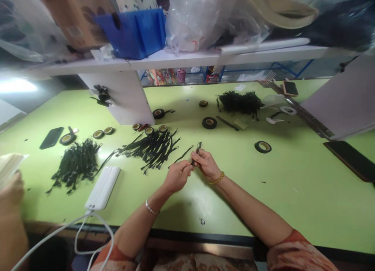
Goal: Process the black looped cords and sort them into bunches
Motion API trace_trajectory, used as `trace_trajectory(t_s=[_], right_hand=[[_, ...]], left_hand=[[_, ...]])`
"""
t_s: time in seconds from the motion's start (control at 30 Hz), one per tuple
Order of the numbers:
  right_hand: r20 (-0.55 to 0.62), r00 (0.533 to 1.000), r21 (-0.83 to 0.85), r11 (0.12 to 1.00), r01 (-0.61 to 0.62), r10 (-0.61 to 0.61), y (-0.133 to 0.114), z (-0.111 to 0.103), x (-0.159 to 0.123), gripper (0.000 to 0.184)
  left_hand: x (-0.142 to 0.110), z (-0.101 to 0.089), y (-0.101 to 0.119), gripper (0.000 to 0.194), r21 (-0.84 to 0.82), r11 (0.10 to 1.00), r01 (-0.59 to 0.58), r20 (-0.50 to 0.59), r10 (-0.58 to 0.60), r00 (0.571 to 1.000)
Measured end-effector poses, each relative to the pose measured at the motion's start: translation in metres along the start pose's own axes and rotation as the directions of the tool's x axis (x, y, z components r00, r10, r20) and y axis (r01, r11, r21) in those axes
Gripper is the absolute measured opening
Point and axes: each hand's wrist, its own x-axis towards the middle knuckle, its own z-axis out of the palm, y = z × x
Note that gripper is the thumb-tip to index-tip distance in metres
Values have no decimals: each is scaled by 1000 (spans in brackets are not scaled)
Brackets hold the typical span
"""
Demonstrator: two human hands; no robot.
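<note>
My left hand [177, 175] and my right hand [206, 164] meet over the middle of the green table, fingertips pinched together. Between them is a short black cable [199, 146] with a thin looped end standing up above my right fingers; its lower part is hidden by the fingers. Just behind my left hand lies another short black cable [185, 154]. To the left, a spread pile of black cables [158, 150] rests on the table, with several rolls of black tape [149, 131] along its far edge.
A white power bank [103, 187] with white cords lies left of my arm. Further left are a second cable pile [76, 163] and another person's hand [13, 189]. A cable bundle [240, 102] sits at the back, a tape roll [263, 147] and dark phone [350, 159] at right. A shelf [187, 60] overhangs the table.
</note>
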Motion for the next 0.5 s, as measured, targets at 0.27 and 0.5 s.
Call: trace_trajectory(t_s=[0.27, 0.5], right_hand=[[14, 996, -107, 990, 92, -91, 3, -3, 2, 41], [63, 685, -761, 409, 503, -725, -7, -10, 1, 21]], left_hand=[[3, -1, 1, 20, 29, 999, -43, -138, 47, 989], [4, -8, -7, 32, 71, 996, 48, -116, -39, 992]])
